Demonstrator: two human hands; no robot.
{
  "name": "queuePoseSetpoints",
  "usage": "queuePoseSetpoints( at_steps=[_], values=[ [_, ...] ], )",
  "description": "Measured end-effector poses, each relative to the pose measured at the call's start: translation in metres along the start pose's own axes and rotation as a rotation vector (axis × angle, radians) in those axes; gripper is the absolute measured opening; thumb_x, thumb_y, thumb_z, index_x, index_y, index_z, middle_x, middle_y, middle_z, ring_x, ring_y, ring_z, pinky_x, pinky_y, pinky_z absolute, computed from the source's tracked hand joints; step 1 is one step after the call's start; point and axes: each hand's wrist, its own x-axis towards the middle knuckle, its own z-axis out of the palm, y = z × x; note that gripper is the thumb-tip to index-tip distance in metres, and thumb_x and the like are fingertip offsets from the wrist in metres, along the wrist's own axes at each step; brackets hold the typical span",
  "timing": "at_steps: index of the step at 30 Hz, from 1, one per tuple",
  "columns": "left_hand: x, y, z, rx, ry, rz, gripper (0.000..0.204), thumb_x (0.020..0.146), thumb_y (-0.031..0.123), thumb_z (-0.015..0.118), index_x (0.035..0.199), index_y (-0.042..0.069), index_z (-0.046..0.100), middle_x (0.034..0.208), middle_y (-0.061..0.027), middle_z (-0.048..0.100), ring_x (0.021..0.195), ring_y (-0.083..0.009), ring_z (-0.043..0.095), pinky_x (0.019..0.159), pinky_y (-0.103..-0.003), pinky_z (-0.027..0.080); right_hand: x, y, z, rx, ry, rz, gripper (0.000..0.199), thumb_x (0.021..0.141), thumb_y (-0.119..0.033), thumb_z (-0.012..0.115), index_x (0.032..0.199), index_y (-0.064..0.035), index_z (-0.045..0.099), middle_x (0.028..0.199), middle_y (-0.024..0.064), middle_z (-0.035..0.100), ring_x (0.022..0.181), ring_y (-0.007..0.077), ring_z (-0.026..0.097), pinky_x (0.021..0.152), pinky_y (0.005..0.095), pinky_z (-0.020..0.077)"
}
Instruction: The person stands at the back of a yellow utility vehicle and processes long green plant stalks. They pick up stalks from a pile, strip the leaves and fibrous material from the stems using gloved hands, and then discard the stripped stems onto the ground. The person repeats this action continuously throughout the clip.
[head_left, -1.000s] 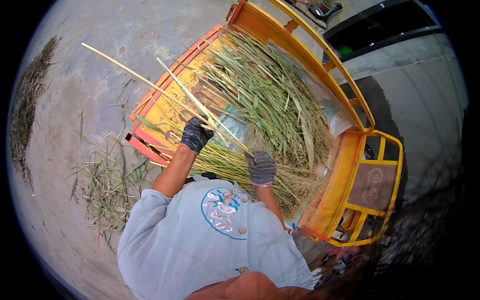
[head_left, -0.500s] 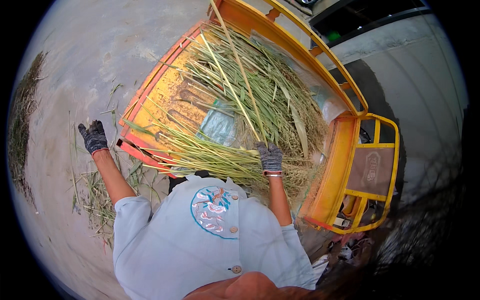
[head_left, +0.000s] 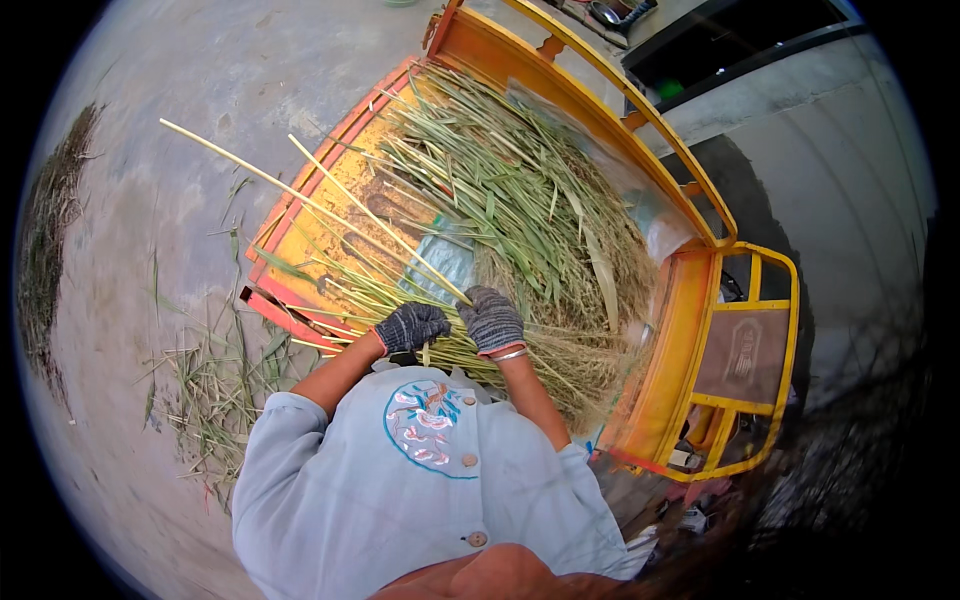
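Note:
A heap of long green and dry grass stalks (head_left: 510,190) lies in the yellow-and-orange cart bed (head_left: 300,235). My left hand (head_left: 412,325), in a dark knitted glove, grips stalks at the near edge of the heap. My right hand (head_left: 492,318), gloved the same and with a bangle at the wrist, is closed on stalks right beside it. Two long pale stems (head_left: 300,195) run up and to the left from my hands, out over the cart's side.
The cart's yellow rail (head_left: 610,115) curves along the far side, and its yellow cab frame (head_left: 745,350) stands to the right. Loose stalks (head_left: 215,390) litter the grey concrete ground at the left. A dark strip of grass (head_left: 55,230) lies at the far left.
My left hand was stretched out low to the left, away from the cart; it has come back beside my right hand on the stalks. Two long pale stems now stick out to the left.

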Motion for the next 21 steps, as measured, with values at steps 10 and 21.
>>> queuePoseSetpoints(
  at_steps=[10, 21],
  values=[
    [-0.217, -0.116, -0.234, 0.657, 1.749, -1.098, 0.078, 0.071, 0.045, 0.065, 0.129, 0.004, 0.035, 0.122, -0.0249, 0.045, 0.106, -0.0353, 0.051, 0.086, -0.044, 0.042, -0.013, 0.117, 0.065, -0.207, -0.411, 0.174, 0.026, 0.08, -0.022, 0.048, 0.101, -0.0124, 0.059, 0.099, 0.0155, 0.06, 0.092, 0.0319, 0.057, 0.08, 0.0419, 0.0448],
    [-0.182, -0.185, -0.181, 0.816, 1.165, -1.192, 0.073, 0.068, 0.048, 0.065, 0.121, 0.001, 0.046, 0.124, -0.0204, 0.046, 0.117, -0.0331, 0.042, 0.098, -0.038, 0.032, 0.041, 0.242, 0.126, 0.006, -0.513, 0.411, 0.058, 0.075, -0.042, 0.055, 0.122, -0.0089, 0.048, 0.127, 0.0182, 0.044, 0.115, 0.0336, 0.044, 0.096, 0.039, 0.0355]
  ],
)
